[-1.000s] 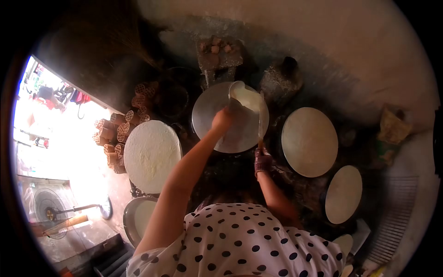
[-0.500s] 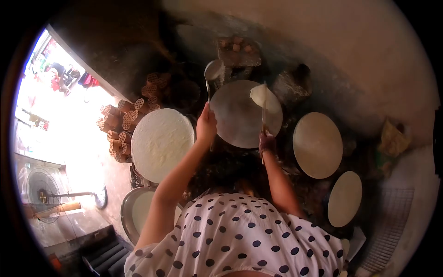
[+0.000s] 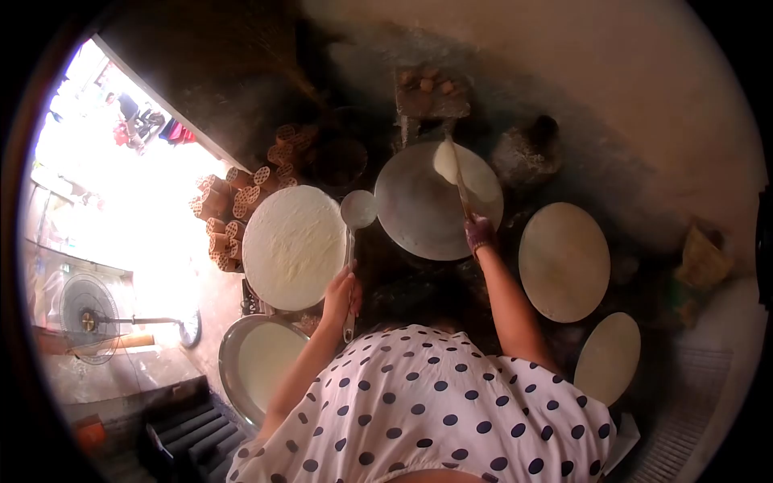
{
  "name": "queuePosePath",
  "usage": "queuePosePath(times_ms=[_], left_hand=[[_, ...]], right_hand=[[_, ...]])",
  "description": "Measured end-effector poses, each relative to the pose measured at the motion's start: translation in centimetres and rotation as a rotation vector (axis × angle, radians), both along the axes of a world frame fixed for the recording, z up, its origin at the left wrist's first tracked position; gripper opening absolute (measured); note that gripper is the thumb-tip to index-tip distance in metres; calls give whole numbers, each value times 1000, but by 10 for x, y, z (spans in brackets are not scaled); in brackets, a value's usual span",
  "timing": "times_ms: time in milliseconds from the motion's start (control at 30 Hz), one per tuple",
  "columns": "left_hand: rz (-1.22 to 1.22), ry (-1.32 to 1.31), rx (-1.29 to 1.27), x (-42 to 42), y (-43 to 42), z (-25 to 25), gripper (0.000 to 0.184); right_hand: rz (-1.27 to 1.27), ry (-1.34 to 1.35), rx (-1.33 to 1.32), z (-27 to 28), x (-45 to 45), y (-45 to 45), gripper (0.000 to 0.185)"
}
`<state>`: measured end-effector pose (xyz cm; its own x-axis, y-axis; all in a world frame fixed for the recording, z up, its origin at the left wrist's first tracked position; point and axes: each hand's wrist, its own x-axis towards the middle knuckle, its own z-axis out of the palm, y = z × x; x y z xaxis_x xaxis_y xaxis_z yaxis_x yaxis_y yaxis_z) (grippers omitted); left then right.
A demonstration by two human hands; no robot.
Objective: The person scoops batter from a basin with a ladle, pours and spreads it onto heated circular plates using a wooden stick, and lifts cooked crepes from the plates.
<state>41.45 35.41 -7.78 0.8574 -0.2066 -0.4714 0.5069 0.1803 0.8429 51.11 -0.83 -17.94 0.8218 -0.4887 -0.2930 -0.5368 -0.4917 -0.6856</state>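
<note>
My left hand [image 3: 342,296] is wrapped round the handle of a ladle [image 3: 358,209], its bowl between the white-topped round and the griddle. A long thin wooden spreading stick [image 3: 461,187] is gripped in my right hand [image 3: 481,232], which wears a purple glove. The stick lies across the far part of the round grey griddle [image 3: 403,213]. Beside it on the griddle is a pale patch of batter [image 3: 444,163]. Left of the griddle stands a large round [image 3: 294,245] covered in a white, slightly wrinkled layer. A metal basin [image 3: 228,366] of pale liquid is near my left forearm.
Perforated coal briquettes [image 3: 216,203] are stacked at the left. Two pale round lids or plates, one upper [image 3: 564,262] and one lower [image 3: 608,358], are at the right. Behind the griddle is a small stand [image 3: 415,103] bearing reddish lumps. A fan [image 3: 87,320] stands far left.
My left hand has drawn the ladle back toward my body, away from the griddle's far edge. The stick in my right hand has tilted, its tip reaching left. The view has shifted slightly.
</note>
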Motion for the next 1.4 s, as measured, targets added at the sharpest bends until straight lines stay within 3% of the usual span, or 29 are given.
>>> queuePosePath(times_ms=[33,100,133,233,367,433,567,633,667,700,767,800,867,1000,1100,1167,1233,1300,1333,1400], left_hand=[[5,3,11,-7,-1,-3,44],[78,64,-47,-17,-4,-7,43],[81,58,-36,-23,-6,-5,43],[130,88,-123,-41,-13,7,41],[202,120,-115,-66,-20,9,38],[216,190,-236,-72,-20,0,37],[304,272,-314,-82,-32,-3,39],[294,268,-319,-85,-32,-4,39],[297,255,-351,-87,-31,-2,40],[302,238,-385,-87,-33,1,40],[294,197,-398,-89,-38,7,40],[283,166,-411,-92,-39,9,40],[270,168,-380,-94,-41,9,40],[313,233,-332,-93,-52,9,40],[310,235,-358,-90,-53,5,39],[307,224,-367,-90,-55,10,39],[314,212,-376,-90,-55,12,39],[323,207,-338,-93,-56,15,39],[325,210,-334,-94,-54,14,39],[362,276,-401,-90,-55,13,39]], right_hand=[[5,3,11,-10,7,-8,38],[306,-270,38,-29,14,-29,37],[221,-140,210,-18,9,-38,36],[37,-334,84,5,-24,-53,33],[-102,-59,77,15,-25,-32,36],[65,-35,-69,-2,2,-22,36],[259,-39,-27,-12,37,-29,40],[489,-17,167,-11,40,-53,41],[413,-83,416,-15,33,-67,43],[415,-85,418,-17,29,-79,43],[204,-244,149,-22,24,-94,41],[207,-239,152,-9,22,-89,41],[92,57,-5,33,15,-66,36],[312,30,-76,-9,37,-44,35],[469,-37,79,-17,39,-49,38],[624,-232,318,-27,40,-81,38],[499,-303,380,-11,39,-85,34],[199,31,-74,11,41,-84,35],[292,79,-196,5,43,-79,38],[382,50,-140,-9,42,-61,39]])
